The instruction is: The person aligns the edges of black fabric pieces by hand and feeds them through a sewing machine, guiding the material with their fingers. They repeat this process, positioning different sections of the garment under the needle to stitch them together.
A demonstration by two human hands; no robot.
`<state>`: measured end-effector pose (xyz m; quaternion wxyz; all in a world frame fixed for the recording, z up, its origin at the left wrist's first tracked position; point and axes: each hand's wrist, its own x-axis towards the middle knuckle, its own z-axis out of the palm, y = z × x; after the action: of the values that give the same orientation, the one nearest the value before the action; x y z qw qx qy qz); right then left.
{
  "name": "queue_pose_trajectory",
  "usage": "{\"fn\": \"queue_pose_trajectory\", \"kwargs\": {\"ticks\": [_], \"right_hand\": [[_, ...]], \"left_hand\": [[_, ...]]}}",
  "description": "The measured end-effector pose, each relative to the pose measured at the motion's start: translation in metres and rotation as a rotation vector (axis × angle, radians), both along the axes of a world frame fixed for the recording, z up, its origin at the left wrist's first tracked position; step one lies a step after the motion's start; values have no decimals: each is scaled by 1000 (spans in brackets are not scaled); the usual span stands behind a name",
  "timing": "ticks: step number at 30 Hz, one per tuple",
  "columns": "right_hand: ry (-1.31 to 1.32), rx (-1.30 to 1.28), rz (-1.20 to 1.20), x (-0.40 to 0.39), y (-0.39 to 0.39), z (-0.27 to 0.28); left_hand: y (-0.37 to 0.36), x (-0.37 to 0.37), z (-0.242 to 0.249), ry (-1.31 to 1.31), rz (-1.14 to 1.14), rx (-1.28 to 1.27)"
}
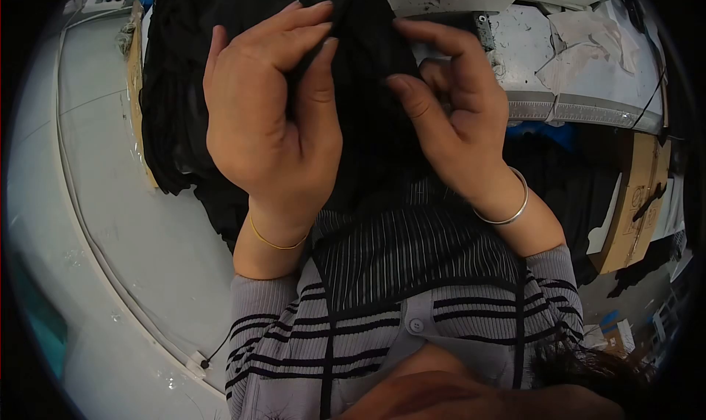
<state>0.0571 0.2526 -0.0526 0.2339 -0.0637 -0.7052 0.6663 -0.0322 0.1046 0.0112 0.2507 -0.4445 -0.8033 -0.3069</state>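
Black fabric [360,111] hangs down the middle of the head view, in front of my body. My left hand [272,104] is over its left part. The thumb and index fingertip come close together at the dark cloth, and the little finger sticks up apart from the others. At the right edge of the fabric is my right hand [463,104], its thumb and index finger spread apart and the other fingers curled. Both its fingertips lie against the edge of the cloth, without closing on it. Folds of the same dark colour hide the lower part of the piece.
To the right stands a white machine table [515,60] with a ruler strip [573,111] along its front edge and scraps of pale paper [588,45]. Below it is a cardboard box [632,207]. More black cloth [169,111] is heaped at left, and a cable [81,207] runs along the floor.
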Motion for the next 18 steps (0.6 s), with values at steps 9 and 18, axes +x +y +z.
{"fn": "queue_pose_trajectory", "kwargs": {"ticks": [9, 18], "right_hand": [[250, 260, -69, -14, -12, -13], [91, -271, 183, -6, 5, -6]], "left_hand": [[17, -1, -24, 12, -32, -17], [8, -12, -6, -366, -128, 161]]}}
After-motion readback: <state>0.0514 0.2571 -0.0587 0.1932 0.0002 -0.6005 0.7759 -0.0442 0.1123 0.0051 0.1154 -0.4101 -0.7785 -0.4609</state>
